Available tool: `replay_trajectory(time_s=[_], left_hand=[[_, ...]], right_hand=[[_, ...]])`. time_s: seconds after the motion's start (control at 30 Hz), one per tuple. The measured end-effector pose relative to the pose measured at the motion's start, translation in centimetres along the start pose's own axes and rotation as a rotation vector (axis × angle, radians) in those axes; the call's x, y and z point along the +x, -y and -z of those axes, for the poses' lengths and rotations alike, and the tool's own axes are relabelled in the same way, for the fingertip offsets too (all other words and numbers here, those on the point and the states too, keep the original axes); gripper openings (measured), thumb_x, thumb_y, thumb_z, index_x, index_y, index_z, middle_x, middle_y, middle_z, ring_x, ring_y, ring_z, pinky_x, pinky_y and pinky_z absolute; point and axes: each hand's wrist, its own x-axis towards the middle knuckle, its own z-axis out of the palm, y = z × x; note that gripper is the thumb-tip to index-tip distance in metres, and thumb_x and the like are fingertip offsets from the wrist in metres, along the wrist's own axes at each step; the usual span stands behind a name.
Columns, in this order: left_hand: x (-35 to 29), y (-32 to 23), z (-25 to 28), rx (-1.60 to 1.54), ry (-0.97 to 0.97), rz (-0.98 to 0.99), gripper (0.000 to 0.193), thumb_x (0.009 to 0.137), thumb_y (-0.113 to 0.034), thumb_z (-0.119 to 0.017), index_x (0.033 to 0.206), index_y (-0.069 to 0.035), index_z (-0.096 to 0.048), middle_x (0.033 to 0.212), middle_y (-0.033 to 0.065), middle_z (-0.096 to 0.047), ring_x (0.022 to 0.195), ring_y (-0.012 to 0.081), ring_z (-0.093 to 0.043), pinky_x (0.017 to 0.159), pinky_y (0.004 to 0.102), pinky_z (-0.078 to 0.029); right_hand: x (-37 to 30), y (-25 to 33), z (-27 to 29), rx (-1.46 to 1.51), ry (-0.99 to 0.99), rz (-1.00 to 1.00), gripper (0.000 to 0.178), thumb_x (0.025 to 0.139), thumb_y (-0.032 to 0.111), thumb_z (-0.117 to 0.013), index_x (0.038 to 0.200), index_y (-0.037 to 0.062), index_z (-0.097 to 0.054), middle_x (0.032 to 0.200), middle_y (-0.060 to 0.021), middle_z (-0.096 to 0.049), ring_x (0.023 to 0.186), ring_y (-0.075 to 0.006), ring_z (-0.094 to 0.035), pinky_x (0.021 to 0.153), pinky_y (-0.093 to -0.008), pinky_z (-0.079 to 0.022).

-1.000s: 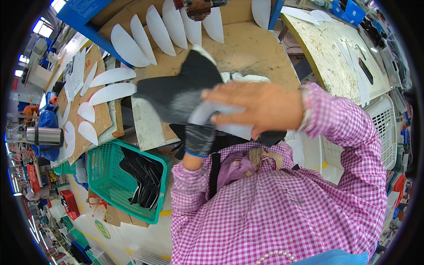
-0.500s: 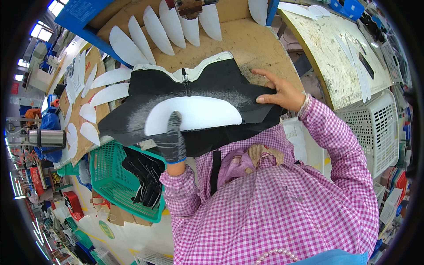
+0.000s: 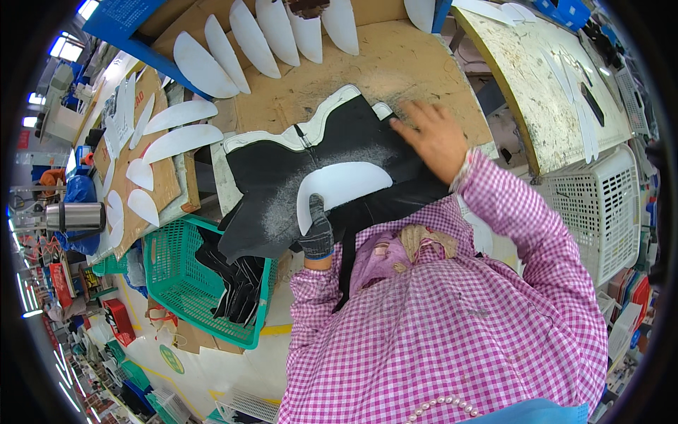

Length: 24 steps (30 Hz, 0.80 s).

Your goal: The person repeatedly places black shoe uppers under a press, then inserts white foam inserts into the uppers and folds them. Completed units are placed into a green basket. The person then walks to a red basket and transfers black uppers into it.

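Observation:
A black fabric piece (image 3: 272, 166) with a white scalloped top edge lies tilted on the brown board. On it rests a white half-moon pad (image 3: 349, 181), with greyish-white speckles on the fabric around it. My left hand (image 3: 317, 234), in a dark glove, is closed on the pad's left end and the fabric, thumb on top; its other fingers are hidden beneath. My bare right hand (image 3: 436, 141) has its fingers apart over the fabric's upper right corner. Whether its fingertips touch the cloth I cannot tell.
Several white pads (image 3: 251, 42) lean along the blue-framed box (image 3: 152, 46) at the back. More lie on the board at left. A green basket (image 3: 173, 283) of black pieces stands below left. At right are a worn table (image 3: 519, 85) and a white crate (image 3: 593, 212).
The fabric has turned anticlockwise, and the pad has shifted right with my left hand. My right hand has moved up and left to the fabric's upper corner.

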Motion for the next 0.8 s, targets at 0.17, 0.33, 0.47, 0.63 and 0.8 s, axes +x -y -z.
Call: replay_trajectory(time_s=[0.17,0.33,0.47,0.63,0.8], left_hand=[[-1.0,-1.1,-0.1,0.008,0.013,-0.010,0.036,0.094,-0.023,-0.054,0.120,0.003,-0.055,0.110,0.0126,-0.063,0.096,0.0206,-0.061,0.083,0.0328,-0.048],[-2.3,-3.3,1.1,-0.029,-0.025,-0.125,0.037,0.090,-0.019,-0.062,0.119,0.004,-0.055,0.112,0.0131,-0.062,0.098,0.0195,-0.060,0.083,0.0317,-0.048],[-1.3,-4.8,2.1,-0.074,-0.094,0.015,0.035,0.089,-0.017,-0.062,0.116,0.004,-0.055,0.111,0.0128,-0.060,0.097,0.0213,-0.060,0.079,0.0329,-0.053],[-1.6,-6.1,0.1,0.961,-0.046,-0.726,0.044,0.088,-0.017,-0.056,0.126,0.003,-0.048,0.103,0.0179,-0.062,0.086,0.0284,-0.063,0.072,0.0376,-0.050],[-2.8,-8.0,-3.7,1.546,0.159,-0.511,0.069,0.078,-0.016,-0.057,0.139,0.002,-0.031,0.080,0.0155,-0.063,0.064,0.0296,-0.063,0.057,0.0408,-0.050]], right_hand=[[1.2,9.7,-3.3,0.632,0.179,0.258,0.068,0.080,0.021,-0.065,0.137,-0.0007,-0.035,0.143,-0.0189,-0.035,0.134,-0.0323,-0.034,0.110,-0.0413,-0.029],[0.8,10.8,-6.4,0.639,0.228,0.265,0.074,0.081,0.026,-0.065,0.140,-0.0010,-0.029,0.148,-0.0181,-0.025,0.138,-0.0316,-0.024,0.112,-0.0438,-0.023],[1.2,10.6,-6.0,0.655,0.183,0.297,0.077,0.079,0.028,-0.067,0.140,-0.0015,-0.029,0.147,-0.0188,-0.027,0.137,-0.0322,-0.027,0.112,-0.0440,-0.024],[1.3,11.1,-7.5,0.646,0.095,0.315,0.064,0.082,0.028,-0.063,0.132,-0.0055,-0.040,0.140,-0.0210,-0.039,0.133,-0.0333,-0.033,0.112,-0.0446,-0.024],[-2.2,12.5,-13.7,0.385,0.174,0.293,0.052,0.085,0.031,-0.056,0.125,-0.0032,-0.050,0.126,-0.0160,-0.053,0.119,-0.0262,-0.049,0.104,-0.0349,-0.035]])
